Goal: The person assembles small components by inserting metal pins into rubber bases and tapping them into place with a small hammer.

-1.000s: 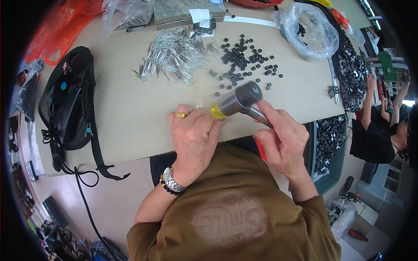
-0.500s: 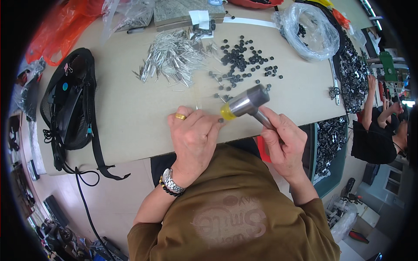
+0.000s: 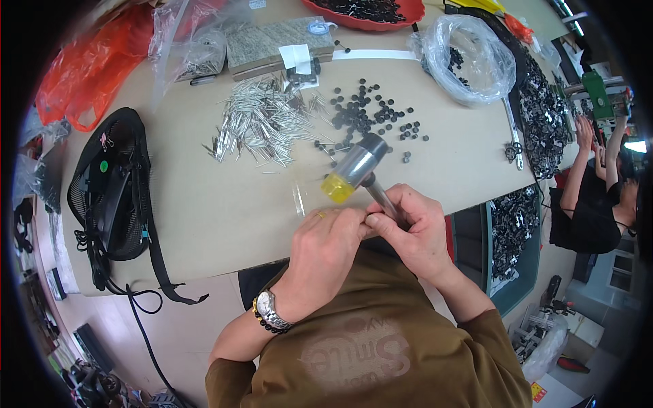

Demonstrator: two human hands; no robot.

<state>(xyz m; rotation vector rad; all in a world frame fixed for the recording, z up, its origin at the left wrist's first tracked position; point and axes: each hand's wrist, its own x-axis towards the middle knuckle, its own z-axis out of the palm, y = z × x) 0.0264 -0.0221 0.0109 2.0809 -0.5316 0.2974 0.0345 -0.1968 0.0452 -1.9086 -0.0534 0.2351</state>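
Note:
My right hand (image 3: pixel 420 234) grips the handle of a two-faced mallet (image 3: pixel 359 165), its metal head tilted, one face yellow and the other black. Against the right thumb, over the table's near edge, are the pinched fingertips of my left hand (image 3: pixel 325 253); whatever they hold is hidden. A loose pile of thin silvery pins (image 3: pixel 262 122) lies beyond the left hand. To its right are scattered small round black caps (image 3: pixel 364 112), a few with pins in them. A clear strip (image 3: pixel 298 198) lies on the table just ahead of my left hand.
A black mesh bag (image 3: pixel 112 190) with straps lies at left, below an orange plastic bag (image 3: pixel 88 81). At the back are a stone block (image 3: pixel 262 44), a red bowl (image 3: pixel 411 15) and a clear bag (image 3: pixel 500 58). A green bin (image 3: pixel 490 234) of black parts stands right; another person (image 3: pixel 588 211) sits beyond.
The mallet has moved left and nearer to me. Both hands have come together at the table's near edge, the left lifting off the tabletop. The view has shifted, showing more of the table's back.

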